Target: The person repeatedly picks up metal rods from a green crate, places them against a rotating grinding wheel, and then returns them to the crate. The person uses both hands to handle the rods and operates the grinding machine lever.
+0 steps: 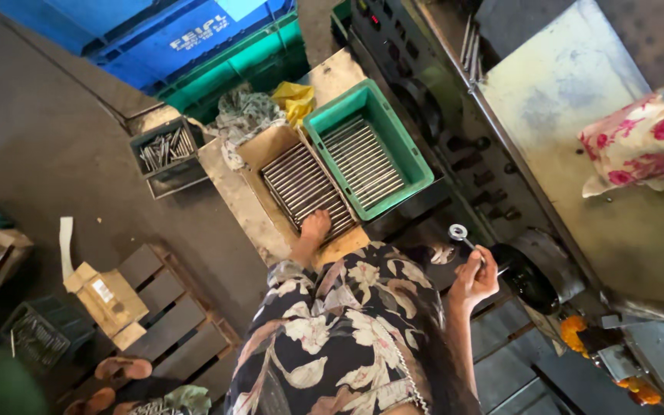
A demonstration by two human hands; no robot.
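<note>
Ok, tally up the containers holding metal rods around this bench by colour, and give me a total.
Green plastic tray: 1
Brown cardboard tray, left hand resting on its rods: 1
Dark grey bin: 1
Black crate: 1
Total: 4

Bench (240, 201) with two rod trays (301, 188)

Teal-green plastic tray (416, 170) here, filled with silvery grey metal rods (363, 161); beside it a tan cardboard tray (264, 146) with more of the same steel-grey rods. A bright yellow cloth (295, 100) sits behind. Blue crate (178, 34) over a green crate (251, 58) up top. The person's garment (340, 330) is black with cream and rust flowers. A white cloth bundle (638, 146) carries pink blossoms. Orange flowers (574, 330) glow at lower right.
</note>
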